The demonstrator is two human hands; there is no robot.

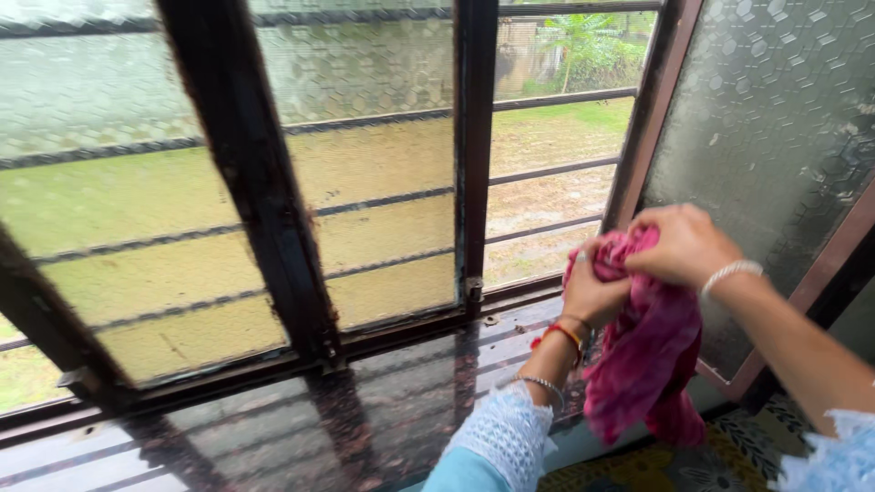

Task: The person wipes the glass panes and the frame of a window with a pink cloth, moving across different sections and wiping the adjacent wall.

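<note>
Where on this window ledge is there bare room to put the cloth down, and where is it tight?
The dark polished sill lies bare from the window frame's lower rail to its near edge, left of the left hand. It is crowded at the right: both the left and the right hand bunch the pink cloth beside the open frosted pane.

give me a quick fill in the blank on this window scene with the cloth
1. Both hands, the left hand and the right hand, grip a ____ cloth.
2. The cloth hangs down beside the open window pane, whose glass is ____, not clear.
3. The dark stone sill lies ____ the window bars.
4. Each wrist wears a ____.

Missing words: pink; frosted; below; bangle
</note>
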